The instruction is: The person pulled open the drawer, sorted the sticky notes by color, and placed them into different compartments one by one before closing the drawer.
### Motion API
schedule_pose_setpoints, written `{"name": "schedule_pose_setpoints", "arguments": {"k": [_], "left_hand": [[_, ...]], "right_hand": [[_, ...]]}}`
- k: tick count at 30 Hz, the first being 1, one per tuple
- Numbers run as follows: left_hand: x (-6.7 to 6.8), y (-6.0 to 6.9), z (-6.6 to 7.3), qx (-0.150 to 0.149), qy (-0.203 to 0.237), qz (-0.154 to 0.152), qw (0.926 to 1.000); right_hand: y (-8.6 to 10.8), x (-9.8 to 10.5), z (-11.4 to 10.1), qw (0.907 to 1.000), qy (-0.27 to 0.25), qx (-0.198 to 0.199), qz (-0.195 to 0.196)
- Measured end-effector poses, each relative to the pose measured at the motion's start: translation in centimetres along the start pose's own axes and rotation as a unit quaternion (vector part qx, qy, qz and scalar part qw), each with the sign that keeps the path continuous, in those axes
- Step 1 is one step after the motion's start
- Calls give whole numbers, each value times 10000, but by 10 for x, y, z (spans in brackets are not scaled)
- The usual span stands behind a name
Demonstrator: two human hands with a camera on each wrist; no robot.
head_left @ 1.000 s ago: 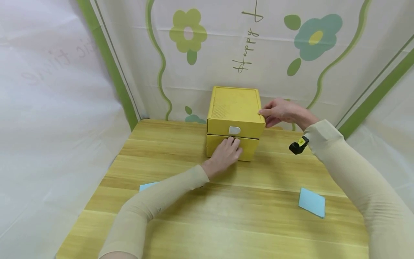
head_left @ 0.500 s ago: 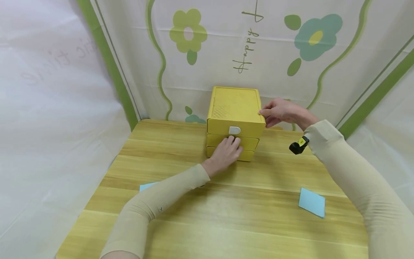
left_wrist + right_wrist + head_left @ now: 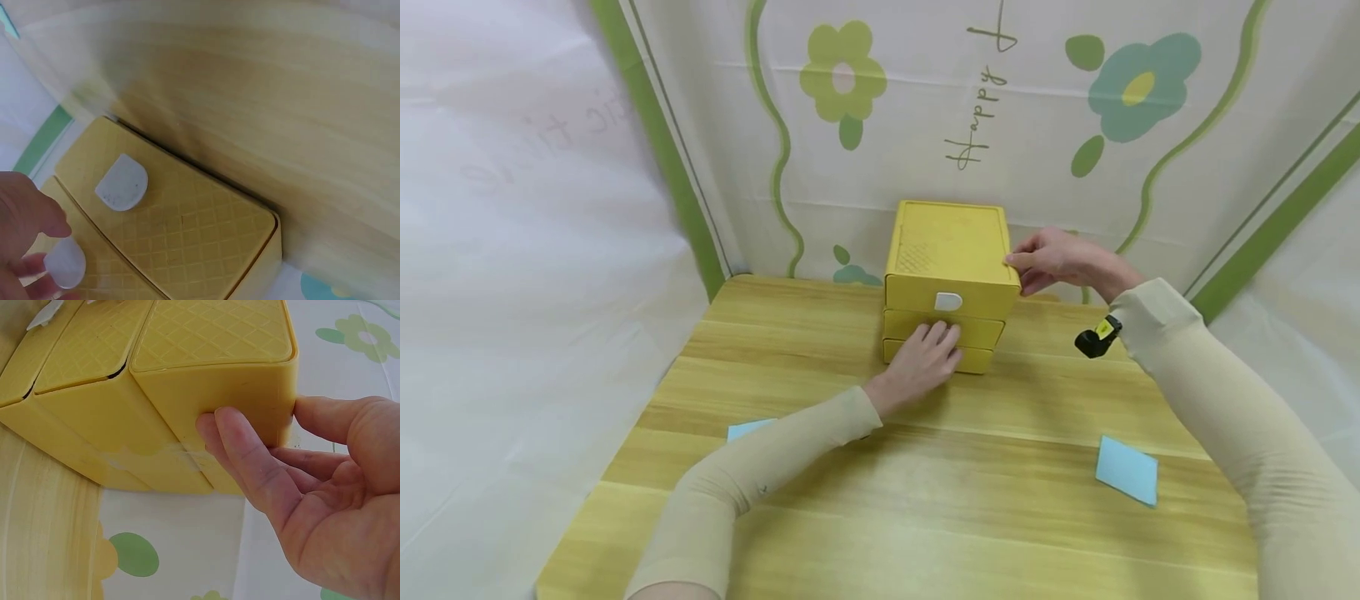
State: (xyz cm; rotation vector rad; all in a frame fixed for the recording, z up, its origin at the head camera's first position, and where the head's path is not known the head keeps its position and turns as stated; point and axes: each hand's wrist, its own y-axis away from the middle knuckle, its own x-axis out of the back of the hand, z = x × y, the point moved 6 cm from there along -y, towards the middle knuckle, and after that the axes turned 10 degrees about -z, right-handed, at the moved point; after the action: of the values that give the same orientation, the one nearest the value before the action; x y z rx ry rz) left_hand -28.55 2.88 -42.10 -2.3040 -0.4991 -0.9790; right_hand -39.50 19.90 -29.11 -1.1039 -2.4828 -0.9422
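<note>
A yellow cabinet of three stacked drawers (image 3: 955, 242) stands against the back curtain. My left hand (image 3: 917, 367) is at the middle drawer (image 3: 985, 333); in the left wrist view its thumb and fingers lie on either side of the white D-shaped drawer handle (image 3: 65, 265). Another white handle (image 3: 125, 181), on the bottom drawer, is uncovered. My right hand (image 3: 1052, 258) steadies the cabinet's right side. Its thumb touches the top edge while its nearly straight fingers (image 3: 250, 453) rest against the side wall. All drawer fronts look about flush with the frame.
On the wooden table (image 3: 925, 508) lie two light blue square pieces. One blue piece (image 3: 1127, 471) is at the right, and the other blue piece (image 3: 751, 428) is partly hidden by my left sleeve. A flowered curtain (image 3: 895, 167) hangs close behind the cabinet.
A seam between the two lower drawer fronts, not visible one second ago, now shows. My left hand has shifted slightly down at the handle. The right hand stays in place against the cabinet.
</note>
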Motion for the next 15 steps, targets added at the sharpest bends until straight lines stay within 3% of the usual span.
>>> {"name": "schedule_pose_setpoints", "arguments": {"k": [5,12,15], "left_hand": [[2,7,3,-97,-67,-65,9999],[10,17,11,-469,-148,228,9985],[8,19,15,-616,-130,96,9980]], "right_hand": [[0,0,0,10000,21,-16,12],[2,0,-1,10000,77,-27,14],[3,-1,-1,10000,78,-16,34]]}}
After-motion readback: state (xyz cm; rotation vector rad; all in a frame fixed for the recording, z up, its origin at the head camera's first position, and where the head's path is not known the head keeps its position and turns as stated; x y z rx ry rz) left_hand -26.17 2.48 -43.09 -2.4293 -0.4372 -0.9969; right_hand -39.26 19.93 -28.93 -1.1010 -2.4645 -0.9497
